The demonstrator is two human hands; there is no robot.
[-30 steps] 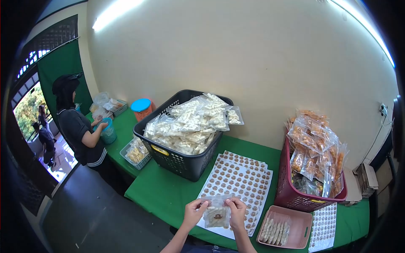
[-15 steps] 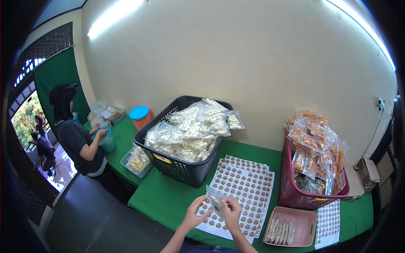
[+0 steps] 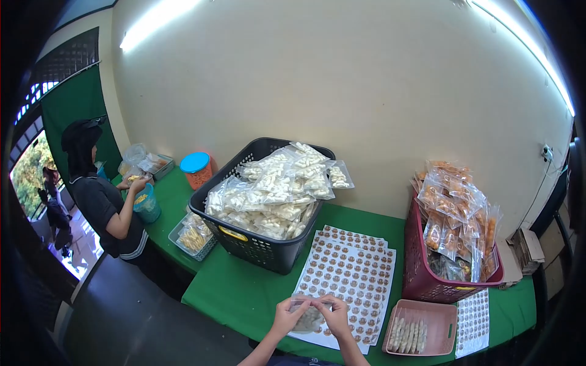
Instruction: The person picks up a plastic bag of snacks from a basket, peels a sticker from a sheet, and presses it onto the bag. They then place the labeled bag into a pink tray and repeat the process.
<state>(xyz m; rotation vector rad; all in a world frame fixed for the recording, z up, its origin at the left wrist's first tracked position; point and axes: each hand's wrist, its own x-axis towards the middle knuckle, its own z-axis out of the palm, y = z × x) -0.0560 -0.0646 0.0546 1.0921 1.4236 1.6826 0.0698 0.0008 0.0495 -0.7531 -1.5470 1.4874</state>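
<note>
Near the table's front edge, my left hand (image 3: 285, 316) and my right hand (image 3: 335, 316) pinch the top edge of a clear plastic packet (image 3: 309, 321). Pale pieces show through the packet's lower part. Under and beyond my hands lie sheets of round brown stickers (image 3: 351, 262) on white backing. Left of the sheets stands a black basket (image 3: 268, 247) heaped with packets of white snacks (image 3: 274, 183). To the right, a pink tray (image 3: 437, 332) holds several upright-packed pale packets (image 3: 408, 335).
A maroon basket (image 3: 448, 291) of orange snack packets (image 3: 452, 201) stands at right, beside another sticker sheet (image 3: 472, 320) and folded cardboard (image 3: 526, 251). Along the left are a small grey basket (image 3: 198, 250), a blue-lidded tub (image 3: 195, 169) and a co-worker (image 3: 110, 201) at a teal bucket (image 3: 148, 210).
My hands have turned the packet from upright and side-on to broad face up, both now gripping its top edge. The co-worker's hands have risen above the bucket.
</note>
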